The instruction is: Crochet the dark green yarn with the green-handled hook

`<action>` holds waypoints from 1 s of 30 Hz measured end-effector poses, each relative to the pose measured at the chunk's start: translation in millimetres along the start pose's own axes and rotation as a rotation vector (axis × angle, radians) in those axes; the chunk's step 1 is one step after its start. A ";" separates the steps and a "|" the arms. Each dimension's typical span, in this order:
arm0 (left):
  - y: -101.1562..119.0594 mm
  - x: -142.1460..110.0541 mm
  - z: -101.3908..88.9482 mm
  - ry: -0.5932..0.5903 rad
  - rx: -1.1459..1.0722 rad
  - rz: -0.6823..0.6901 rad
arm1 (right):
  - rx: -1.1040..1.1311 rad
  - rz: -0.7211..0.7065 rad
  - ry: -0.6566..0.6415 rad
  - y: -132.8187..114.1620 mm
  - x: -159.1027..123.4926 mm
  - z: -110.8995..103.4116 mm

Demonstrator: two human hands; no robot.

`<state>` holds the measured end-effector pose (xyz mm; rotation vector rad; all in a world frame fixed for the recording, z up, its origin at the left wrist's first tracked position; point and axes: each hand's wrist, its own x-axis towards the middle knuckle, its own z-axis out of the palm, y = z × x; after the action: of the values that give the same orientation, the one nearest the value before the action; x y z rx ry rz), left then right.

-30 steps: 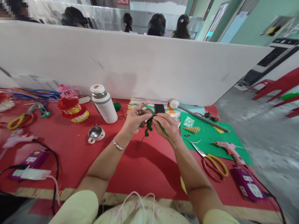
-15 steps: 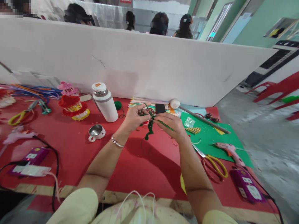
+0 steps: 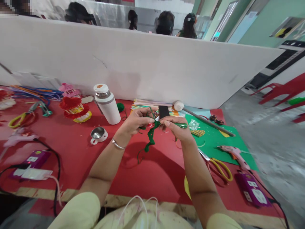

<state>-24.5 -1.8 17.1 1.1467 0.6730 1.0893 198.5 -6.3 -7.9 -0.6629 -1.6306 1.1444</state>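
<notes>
A narrow strip of dark green crochet [image 3: 151, 135] hangs over the red table, its loose yarn tail dangling below. My left hand [image 3: 138, 120] pinches the strip's upper end, with green yarn running up over the fingers. In my right hand [image 3: 175, 126] is a crochet hook [image 3: 182, 126] with a green handle, its tip at the top of the strip and hidden by the fingers. Behind my left hand, near the bottle, lies a ball of green yarn [image 3: 120, 107].
A white bottle [image 3: 108, 108] and its metal cup [image 3: 98, 135] stand left of my hands. Scissors [image 3: 218, 168], a glue gun [image 3: 234, 156] and a purple box [image 3: 251, 190] lie to the right. A white partition [image 3: 143, 66] rises behind the table.
The crochet strip has swung lower and slightly left. My right hand has turned so the hook lies flatter, with its handle pointing right. My left hand keeps its pinch.
</notes>
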 end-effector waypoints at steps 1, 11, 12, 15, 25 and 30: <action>0.1 0.3 0.5 0.013 -0.004 0.001 | -0.063 -0.028 -0.004 -3.1 0.4 1.0; -5.8 2.3 -3.9 -0.012 0.068 0.028 | -0.044 -0.080 -0.064 -10.1 -2.7 -0.2; -7.2 2.3 -3.9 -0.017 0.079 0.036 | 0.035 -0.048 -0.052 -4.3 -2.1 1.8; -10.7 2.8 -1.6 -0.001 0.118 0.062 | 0.143 -0.018 -0.001 9.2 1.2 10.1; -5.1 1.1 1.4 0.014 0.102 0.082 | -0.117 -0.186 0.195 5.6 4.9 18.2; -12.5 3.3 5.1 0.053 0.068 0.081 | -0.257 -0.327 0.249 10.9 4.9 16.4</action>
<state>-14.7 -1.0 7.3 1.2151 0.7146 1.1767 180.5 -3.7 -16.7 -0.6435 -1.6103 0.5983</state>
